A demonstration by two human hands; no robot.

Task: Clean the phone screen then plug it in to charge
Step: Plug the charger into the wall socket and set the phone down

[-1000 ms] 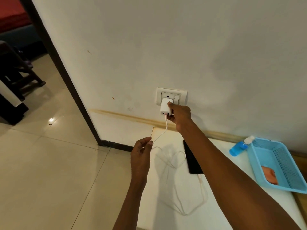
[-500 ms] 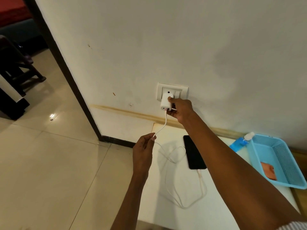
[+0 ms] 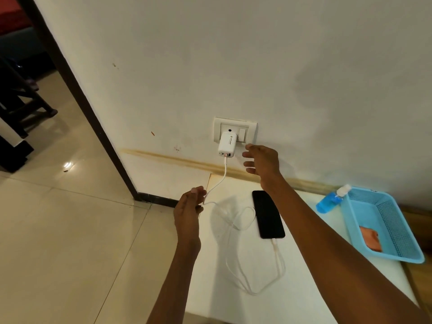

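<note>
Head view: both bare forearms are seen stretched forward over a white tabletop toward a cream wall. The right hand is held just beside a white charger adapter, apart from it, with the fingers spread loosely and the thumb pointing left; nothing is gripped by it. The adapter is seated in a white wall socket plate, beside the plate's rocker switch. The left hand is raised lower and to the left, palm turned inward, and the white charging cable is pinched between its thumb and fingertips. From the adapter's bottom port the cable is led down to that pinch, then lies in loose loops on the tabletop and ends plugged into the near end of a black smartphone. The smartphone is laid flat, screen dark, between the 2 forearms. A blue spray bottle lies against a blue plastic basket, in which an orange cloth is kept.
</note>
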